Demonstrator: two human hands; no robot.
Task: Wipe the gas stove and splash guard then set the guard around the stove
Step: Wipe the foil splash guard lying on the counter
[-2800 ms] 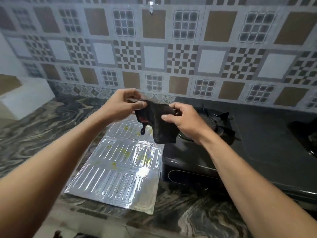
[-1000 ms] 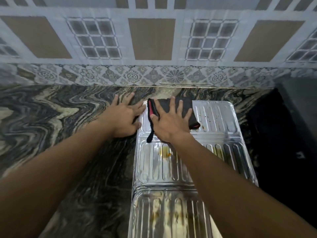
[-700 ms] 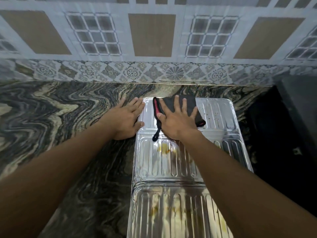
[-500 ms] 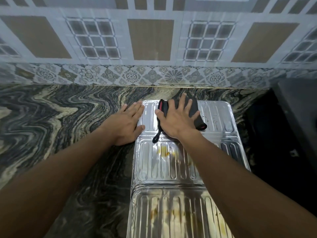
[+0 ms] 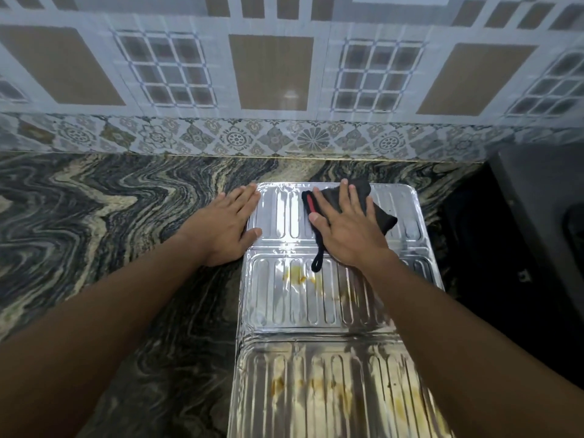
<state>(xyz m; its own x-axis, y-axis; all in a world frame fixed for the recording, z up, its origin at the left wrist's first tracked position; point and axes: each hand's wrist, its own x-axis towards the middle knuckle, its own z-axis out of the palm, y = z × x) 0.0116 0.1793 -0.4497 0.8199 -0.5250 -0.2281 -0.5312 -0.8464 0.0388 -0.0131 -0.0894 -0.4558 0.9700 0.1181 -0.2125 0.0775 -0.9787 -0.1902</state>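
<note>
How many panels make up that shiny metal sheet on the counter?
3. The far panel lies under the cloth and right hand; the middle panel carries yellow stains; the near panel runs off the bottom edge, so more could be hidden there.

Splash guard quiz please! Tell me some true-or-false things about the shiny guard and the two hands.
1. The right hand presses a black cloth on the splash guard. True.
2. The splash guard stands upright around the stove. False: it lies flat on the countertop beside the stove.
3. The left hand grips the cloth. False: it rests flat at the guard's left edge.
4. The nearer panels show yellow stains. True.
</note>
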